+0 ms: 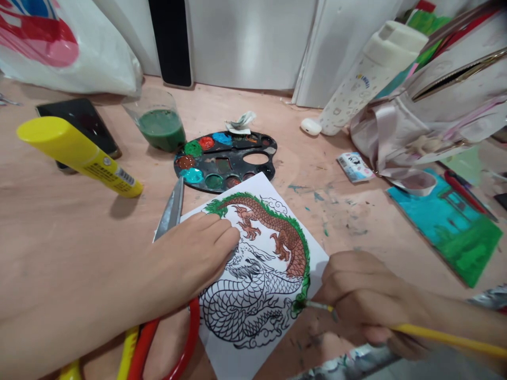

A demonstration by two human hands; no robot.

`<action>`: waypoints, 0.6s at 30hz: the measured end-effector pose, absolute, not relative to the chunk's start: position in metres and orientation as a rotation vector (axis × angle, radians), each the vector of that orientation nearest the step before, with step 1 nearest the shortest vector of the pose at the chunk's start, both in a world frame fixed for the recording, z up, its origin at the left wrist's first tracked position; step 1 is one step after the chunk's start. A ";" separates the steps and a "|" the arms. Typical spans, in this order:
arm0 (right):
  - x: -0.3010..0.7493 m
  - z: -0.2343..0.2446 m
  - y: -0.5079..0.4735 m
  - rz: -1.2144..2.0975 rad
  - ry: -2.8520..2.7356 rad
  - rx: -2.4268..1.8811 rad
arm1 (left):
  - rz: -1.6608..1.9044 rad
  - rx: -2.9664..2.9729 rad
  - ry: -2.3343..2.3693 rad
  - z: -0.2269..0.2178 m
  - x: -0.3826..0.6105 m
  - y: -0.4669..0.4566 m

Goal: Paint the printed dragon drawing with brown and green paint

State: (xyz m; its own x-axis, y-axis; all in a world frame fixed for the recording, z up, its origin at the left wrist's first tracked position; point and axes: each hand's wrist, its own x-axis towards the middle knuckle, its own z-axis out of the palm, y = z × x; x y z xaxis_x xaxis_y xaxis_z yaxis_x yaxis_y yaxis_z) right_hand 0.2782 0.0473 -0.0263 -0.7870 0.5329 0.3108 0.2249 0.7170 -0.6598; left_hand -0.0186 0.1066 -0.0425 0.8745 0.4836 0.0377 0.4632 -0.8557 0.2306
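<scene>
A sheet of white paper (233, 364) with a printed dragon drawing lies in front of me, its upper body painted brown and its outer fringe green. My left hand (212, 240) presses down on the sheet, fingers curled together and their tips hidden. In my right hand (368, 295) is a thin paintbrush (447, 339) with a yellow handle; its tip touches the green paint near the drawing's lower right. Scissors (169, 210) with red and yellow handles lie partly under my left forearm. Behind the sheet sits a black paint palette (206, 161) holding several colours.
A cup of green water (161, 126) stands beside the palette. A yellow tube (83, 158) and a phone (81, 124) are at left, another phone (172, 42) leans behind. At right are a white bottle (368, 79), a bag (439, 100) and a blue-green painting (447, 224).
</scene>
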 end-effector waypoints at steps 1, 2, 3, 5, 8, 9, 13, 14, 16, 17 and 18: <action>0.278 -0.028 0.047 0.846 -2.426 -0.589 | 0.144 2.830 0.721 -0.042 -0.018 0.106; 0.278 -0.031 0.047 0.830 -2.390 -0.532 | 0.146 2.829 0.721 -0.042 -0.018 0.106; 0.277 -0.033 0.046 0.804 -2.337 -0.466 | 0.148 2.831 0.722 -0.042 -0.017 0.106; 0.277 -0.035 0.046 0.830 -2.387 -0.387 | 0.155 2.837 0.730 -0.041 -0.016 0.107; 0.276 -0.032 0.048 0.843 -2.378 -0.504 | 0.155 2.836 0.740 -0.041 -0.016 0.107; 0.276 -0.030 0.048 0.837 -2.369 -0.541 | 0.152 2.834 0.740 -0.041 -0.016 0.107; 0.276 -0.025 0.047 0.879 -2.379 -0.524 | 0.144 2.838 0.737 -0.040 -0.015 0.107; 0.277 -0.026 0.047 0.899 -2.388 -0.497 | 0.149 2.840 0.742 -0.040 -0.015 0.107; 0.278 -0.029 0.047 0.917 -2.368 -0.477 | 0.153 2.836 0.734 -0.040 -0.016 0.107; 0.278 -0.031 0.047 0.916 -2.335 -0.491 | 0.148 2.834 0.732 -0.040 -0.016 0.107; 0.279 -0.033 0.046 0.917 -2.311 -0.511 | 0.141 2.831 0.730 -0.041 -0.017 0.107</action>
State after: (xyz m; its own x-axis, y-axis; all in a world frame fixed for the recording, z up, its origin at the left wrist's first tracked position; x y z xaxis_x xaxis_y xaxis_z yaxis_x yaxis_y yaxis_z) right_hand 0.2788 0.0465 -0.0331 -0.7495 0.5390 0.3843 0.1291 0.6884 -0.7137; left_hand -0.0165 0.1069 -0.0407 0.8725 0.4870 0.0387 0.4665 -0.8541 0.2301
